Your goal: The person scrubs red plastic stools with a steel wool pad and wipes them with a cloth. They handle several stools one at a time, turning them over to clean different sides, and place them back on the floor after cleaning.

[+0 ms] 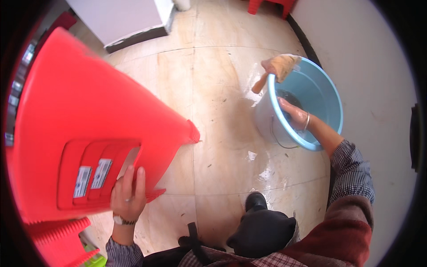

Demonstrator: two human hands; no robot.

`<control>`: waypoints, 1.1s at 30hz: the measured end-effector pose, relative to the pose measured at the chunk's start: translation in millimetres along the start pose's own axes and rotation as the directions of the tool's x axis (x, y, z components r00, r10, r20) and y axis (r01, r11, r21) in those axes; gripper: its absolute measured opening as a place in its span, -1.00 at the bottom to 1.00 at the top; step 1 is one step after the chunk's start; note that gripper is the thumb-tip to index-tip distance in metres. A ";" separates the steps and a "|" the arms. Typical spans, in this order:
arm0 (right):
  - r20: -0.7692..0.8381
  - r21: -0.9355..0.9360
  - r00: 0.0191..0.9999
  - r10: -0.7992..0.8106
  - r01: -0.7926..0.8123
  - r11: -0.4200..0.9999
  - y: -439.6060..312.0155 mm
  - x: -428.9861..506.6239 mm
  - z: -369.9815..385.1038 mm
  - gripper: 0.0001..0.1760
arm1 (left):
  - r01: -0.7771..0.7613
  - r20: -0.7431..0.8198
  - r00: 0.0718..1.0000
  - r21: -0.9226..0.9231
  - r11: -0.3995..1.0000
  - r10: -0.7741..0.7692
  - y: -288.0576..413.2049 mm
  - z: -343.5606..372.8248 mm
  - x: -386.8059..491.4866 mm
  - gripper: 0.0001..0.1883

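A large red plastic stool [110, 106] lies tipped on its side at my left, with two white stickers bearing print on it. My left hand [130, 195] grips the stool at the edge of its slot-like opening; some of the fingers are hidden. On the right stands a light blue plastic bucket [320, 100]. My right hand [293, 113], wet and with a bangle at the wrist, reaches down into it. Something dark [290, 96] shows by the fingers, too unclear to name. Over the bucket's far left rim hangs a tan cloth [280, 66], apparently wet.
Wet patches shine on the tiled floor [210, 90] around the bucket. A white wall [370, 100] runs close on the right. More red stool parts [63, 240] sit at lower left, and another red stool [270, 5] stands at the far end. A white block-like base [133, 20] stands upper left.
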State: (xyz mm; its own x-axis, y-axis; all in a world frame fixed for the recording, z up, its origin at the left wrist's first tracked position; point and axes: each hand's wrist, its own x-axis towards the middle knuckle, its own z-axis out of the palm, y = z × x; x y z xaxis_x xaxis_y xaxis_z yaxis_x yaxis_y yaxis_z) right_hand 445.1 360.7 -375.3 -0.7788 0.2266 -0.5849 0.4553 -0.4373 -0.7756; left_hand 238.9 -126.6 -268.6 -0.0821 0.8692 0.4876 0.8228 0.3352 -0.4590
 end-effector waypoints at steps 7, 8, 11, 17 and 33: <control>-0.252 -0.711 0.914 -0.318 0.048 0.702 -23.2 -22.2 39.9 -0.62 | 0.211 0.121 0.973 -0.098 0.973 -0.199 -46.1 17.5 -29.2 -0.63; -0.250 -0.744 0.894 -0.372 0.069 0.664 -32.4 -30.4 35.9 -0.64 | 0.278 0.151 0.955 -0.147 0.949 -0.256 -53.2 17.7 -32.7 -0.60; -0.183 -0.485 0.806 -0.563 0.424 0.765 -55.5 -53.6 19.6 -0.62 | 0.332 0.211 0.932 -0.174 0.927 -0.294 -60.2 14.9 -36.1 -0.60; -0.243 -0.223 0.814 -0.528 0.483 0.847 -52.7 -66.6 -21.3 -0.64 | 0.520 0.384 0.826 -0.239 0.820 -0.412 -51.2 -0.5 -31.3 -0.62; -0.225 -0.860 0.220 -0.949 0.414 0.299 -74.5 -34.7 49.2 -0.54 | 0.654 0.448 0.723 -0.201 0.729 -0.526 -47.5 0.7 -23.9 -0.80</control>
State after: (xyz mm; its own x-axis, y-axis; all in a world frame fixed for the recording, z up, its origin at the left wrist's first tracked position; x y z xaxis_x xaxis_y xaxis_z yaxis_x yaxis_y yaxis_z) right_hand 416.9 342.6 -285.5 -0.5067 0.6605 0.5541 0.1849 0.7110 -0.6784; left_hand 201.4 -163.1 -259.0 -0.7438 0.6154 0.2610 0.6592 0.7400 0.1336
